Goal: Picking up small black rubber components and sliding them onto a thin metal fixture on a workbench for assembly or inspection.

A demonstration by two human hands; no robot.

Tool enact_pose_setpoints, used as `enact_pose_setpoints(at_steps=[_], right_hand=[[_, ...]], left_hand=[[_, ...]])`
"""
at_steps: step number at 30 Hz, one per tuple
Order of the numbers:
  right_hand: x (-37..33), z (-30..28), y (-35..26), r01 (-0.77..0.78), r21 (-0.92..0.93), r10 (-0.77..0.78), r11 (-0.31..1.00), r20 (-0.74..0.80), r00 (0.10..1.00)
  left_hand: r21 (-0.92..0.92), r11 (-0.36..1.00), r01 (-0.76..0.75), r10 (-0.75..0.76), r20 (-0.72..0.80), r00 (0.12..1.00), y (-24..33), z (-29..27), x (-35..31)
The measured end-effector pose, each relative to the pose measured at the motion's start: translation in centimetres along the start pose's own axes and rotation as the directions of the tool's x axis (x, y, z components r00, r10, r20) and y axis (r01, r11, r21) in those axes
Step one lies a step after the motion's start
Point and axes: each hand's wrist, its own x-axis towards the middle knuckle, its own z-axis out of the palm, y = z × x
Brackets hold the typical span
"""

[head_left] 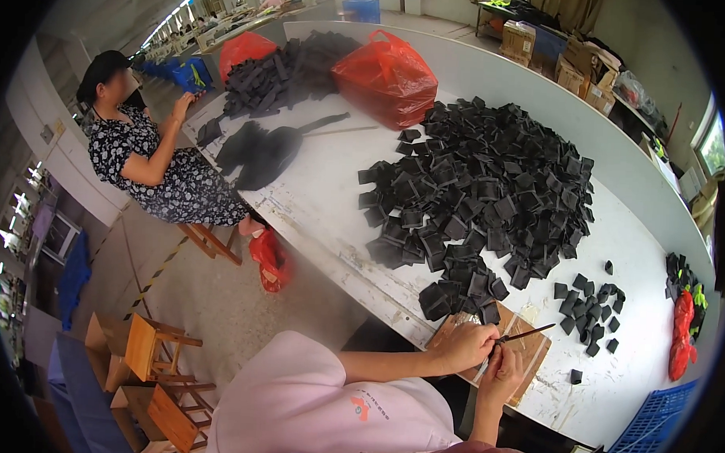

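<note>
Over a brown wooden board [536,344] at the table's near edge, my hands work close together. My left hand [464,347] is closed, its fingertips pinching a small black fabric piece [498,343]. Just below it, my right hand [502,377] is closed on the same piece, which the fingers mostly cover. A thin dark pointed rod [532,333] sticks out to the right from between the hands; how it is held or fixed is hidden. Black fabric squares [491,191] form a large heap beyond the board. Smaller black folded pieces [589,314] lie scattered right of it.
A raised white rim [621,148] borders the white table [331,217]. Black strips [264,83] and a red plastic bag [388,76] lie at the far left, where a co-worker [153,151] sits. A blue crate [643,428] stands at the near right; wooden stools [154,351] stand left.
</note>
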Motion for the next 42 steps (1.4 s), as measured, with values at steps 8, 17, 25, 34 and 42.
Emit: enact_pose_setpoints(at_steps=[8, 17, 25, 34, 42], right_hand=[[-0.2, 0.4, 0.6, 0.048, -0.186, -0.057, 0.981, -0.047, 0.997], [0.0, -1.9, 2.1, -0.662, 0.746, 0.483, -0.07, 0.606, 0.632], [2.0, -3.0, 0.8, -0.716, 0.692, 0.409, -0.097, 0.683, 0.605], [9.6, -5.9, 0.4, -0.662, 0.684, 0.297, 0.307, 0.592, 0.749], [7.8, -4.3, 3.6, -0.632, 0.716, 0.132, 0.297, 0.625, 0.77]], left_hand=[[-0.622, 0.735, 0.269, -0.306, 0.05, 0.951, -1.1, 0.5, 0.5], [0.068, 0.978, -0.195, 0.206, -0.229, 0.951, 0.0, 2.2, 0.2], [-0.839, 0.22, 0.497, -0.209, 0.457, 0.865, -0.6, 0.1, 1.4], [-0.753, -0.188, 0.631, 0.052, 0.634, 0.772, 4.0, -1.9, 5.6], [-0.835, 0.043, 0.548, -0.055, 0.546, 0.836, 2.5, -0.7, 4.4]])
